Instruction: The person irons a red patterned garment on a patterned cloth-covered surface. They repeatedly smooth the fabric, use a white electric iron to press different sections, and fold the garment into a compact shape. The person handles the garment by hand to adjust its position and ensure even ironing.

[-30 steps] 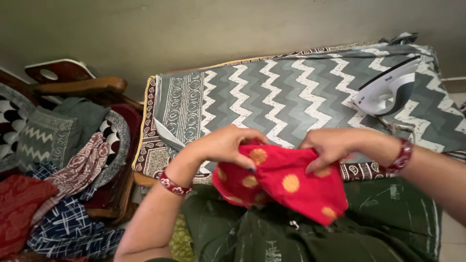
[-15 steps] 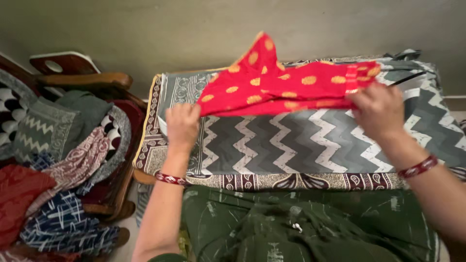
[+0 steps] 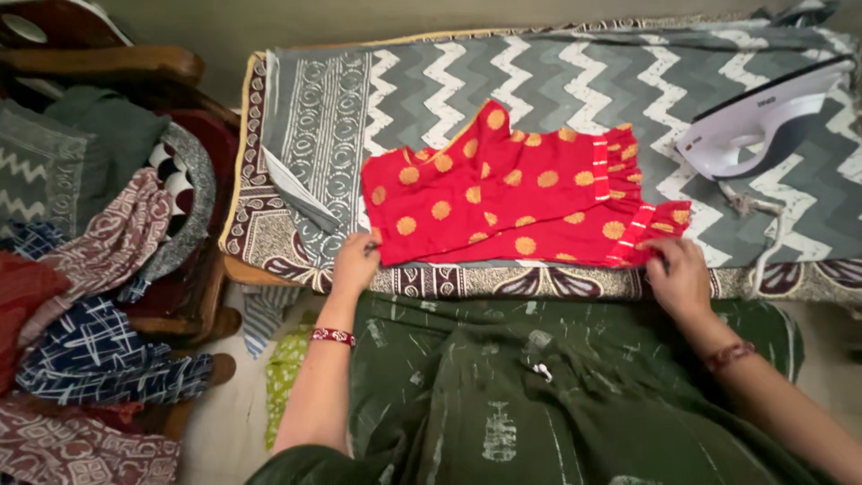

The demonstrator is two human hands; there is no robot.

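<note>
A small red garment with orange dots [image 3: 512, 202] lies spread flat on a grey zigzag-patterned cloth [image 3: 539, 81] that covers the table. My left hand [image 3: 355, 263] pinches the garment's near left corner at the table's front edge. At the frilled hem on the near right, my right hand [image 3: 678, 274] grips the fabric. Both wrists wear red bangles.
A white and grey clothes iron [image 3: 763, 121] rests on the cloth at the right, its cord [image 3: 750, 211] trailing toward the front edge. On the left, a wooden chair [image 3: 117, 65] holds a heap of patterned clothes [image 3: 90, 269]. My dark green clothing fills the foreground.
The red garment went from bunched in both hands, to lifted and stretched in the air, to lying spread on the cloth. Both hands came down to the front edge with it.
</note>
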